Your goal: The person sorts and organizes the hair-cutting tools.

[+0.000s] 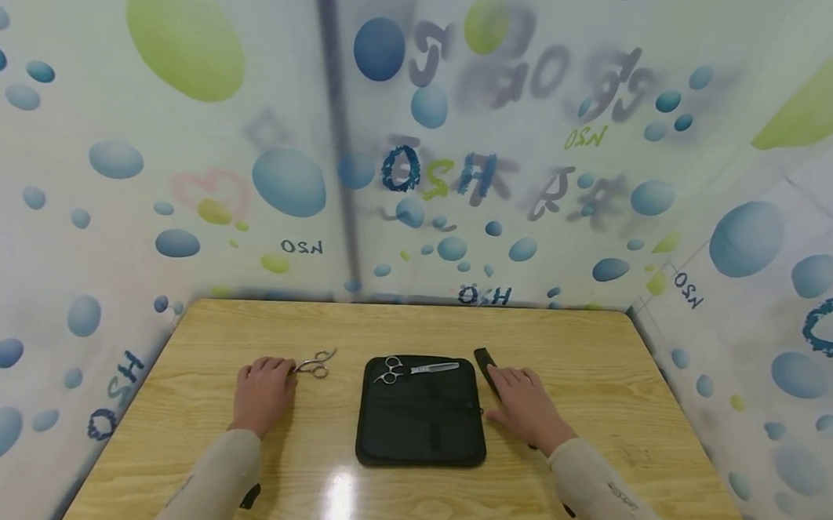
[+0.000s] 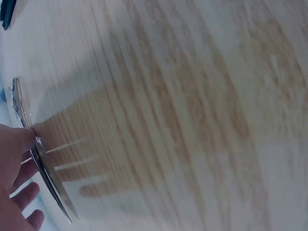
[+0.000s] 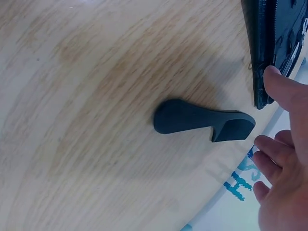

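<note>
At the left of the table, my left hand pinches a pair of silver scissors; the finger rings point right and the blades lie partly behind the hand. In the left wrist view the thumb and fingers close on the scissors, just above the wood. My right hand is over a flat black tool with a rounded handle, its kind unclear. Its fingers are extended, and the thumb appears to touch the edge of a black zip case. Thinning scissors lie on the case's far part.
The wooden table meets a printed curtain wall at its far edge, with more of it at both sides. In the left wrist view a dark object shows at the top left corner.
</note>
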Demonstrator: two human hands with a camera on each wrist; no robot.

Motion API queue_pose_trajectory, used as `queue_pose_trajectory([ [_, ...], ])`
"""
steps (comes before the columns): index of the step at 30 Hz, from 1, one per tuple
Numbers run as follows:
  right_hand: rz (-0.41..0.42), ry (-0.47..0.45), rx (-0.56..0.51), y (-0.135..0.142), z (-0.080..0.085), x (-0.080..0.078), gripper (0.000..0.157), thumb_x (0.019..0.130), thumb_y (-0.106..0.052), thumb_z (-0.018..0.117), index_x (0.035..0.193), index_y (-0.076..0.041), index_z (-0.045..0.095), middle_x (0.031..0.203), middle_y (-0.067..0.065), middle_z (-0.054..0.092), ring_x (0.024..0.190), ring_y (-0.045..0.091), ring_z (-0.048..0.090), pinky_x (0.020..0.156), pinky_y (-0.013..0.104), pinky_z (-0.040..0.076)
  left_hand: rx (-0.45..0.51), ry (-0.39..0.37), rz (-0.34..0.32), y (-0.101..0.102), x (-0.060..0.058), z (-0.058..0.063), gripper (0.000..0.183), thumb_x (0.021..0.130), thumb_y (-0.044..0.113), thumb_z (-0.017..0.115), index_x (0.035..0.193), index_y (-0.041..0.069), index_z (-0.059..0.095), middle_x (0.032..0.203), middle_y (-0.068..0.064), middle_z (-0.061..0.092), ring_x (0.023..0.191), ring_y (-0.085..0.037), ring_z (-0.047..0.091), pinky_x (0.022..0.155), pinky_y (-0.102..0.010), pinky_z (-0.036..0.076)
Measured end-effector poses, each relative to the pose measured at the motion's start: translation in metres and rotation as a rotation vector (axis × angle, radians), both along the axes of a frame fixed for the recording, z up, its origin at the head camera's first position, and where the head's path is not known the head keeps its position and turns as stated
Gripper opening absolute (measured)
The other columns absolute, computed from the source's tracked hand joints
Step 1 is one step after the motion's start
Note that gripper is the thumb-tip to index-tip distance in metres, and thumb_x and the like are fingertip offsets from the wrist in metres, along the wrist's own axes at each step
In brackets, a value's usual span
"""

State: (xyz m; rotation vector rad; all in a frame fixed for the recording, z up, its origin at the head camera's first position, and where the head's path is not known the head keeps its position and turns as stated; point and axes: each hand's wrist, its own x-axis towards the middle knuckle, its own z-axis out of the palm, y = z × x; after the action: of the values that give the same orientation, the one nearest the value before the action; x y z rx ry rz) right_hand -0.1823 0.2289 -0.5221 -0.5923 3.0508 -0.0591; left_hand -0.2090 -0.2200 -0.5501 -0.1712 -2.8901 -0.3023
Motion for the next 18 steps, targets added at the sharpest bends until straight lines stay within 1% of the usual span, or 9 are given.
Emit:
queue_pose_trajectory([
  [5,-0.001,0.011,-0.036,0.005,0.0,0.005,0.078,0.087,-0.043,0.07,0.147,-0.003,0.04,0.14,0.014,0.054,0.129,0.033,0.049,0.111,0.053,0.032,-0.008,-0.033,0.023,0.0,-0.002,0.001,0.025,0.092,0.018,0.066,0.114,0.005,0.068,0.115,-0.016,0.068,0.113,-0.04,0.057,0.096,-0.063,0.039],
  [9,-0.007,0.024,-0.063,0.01,-0.002,0.007,0.076,0.086,-0.039,0.072,0.145,-0.003,0.041,0.14,0.015,0.054,0.129,0.033,0.05,0.111,0.054,0.032,-0.028,-0.044,0.041,-0.001,-0.004,0.005,0.02,0.09,0.019,0.068,0.107,0.008,0.072,0.112,-0.013,0.071,0.112,-0.039,0.058,0.095,-0.063,0.039],
  [12,-0.006,0.031,-0.066,0.011,-0.004,0.007,0.076,0.085,-0.038,0.073,0.145,-0.003,0.042,0.14,0.015,0.054,0.129,0.033,0.05,0.111,0.054,0.033,-0.031,-0.039,0.04,-0.002,-0.005,0.007,0.016,0.089,0.019,0.07,0.102,0.01,0.075,0.108,-0.012,0.073,0.111,-0.038,0.058,0.096,-0.062,0.038],
  [15,-0.011,0.02,-0.072,0.01,-0.003,0.007,0.076,0.085,-0.038,0.074,0.145,-0.003,0.042,0.141,0.014,0.054,0.129,0.033,0.05,0.111,0.054,0.032,-0.07,-0.007,0.013,-0.003,-0.006,0.005,0.014,0.088,0.018,0.071,0.098,0.009,0.075,0.102,-0.011,0.074,0.109,-0.036,0.059,0.097,-0.059,0.039],
  [18,-0.013,0.015,-0.074,0.01,-0.002,0.007,0.075,0.085,-0.037,0.074,0.145,-0.003,0.043,0.141,0.014,0.054,0.129,0.033,0.05,0.111,0.054,0.033,-0.161,0.036,-0.036,-0.002,-0.006,0.005,0.01,0.088,0.014,0.07,0.094,0.007,0.073,0.097,-0.011,0.074,0.105,-0.034,0.061,0.096,-0.056,0.042],
])
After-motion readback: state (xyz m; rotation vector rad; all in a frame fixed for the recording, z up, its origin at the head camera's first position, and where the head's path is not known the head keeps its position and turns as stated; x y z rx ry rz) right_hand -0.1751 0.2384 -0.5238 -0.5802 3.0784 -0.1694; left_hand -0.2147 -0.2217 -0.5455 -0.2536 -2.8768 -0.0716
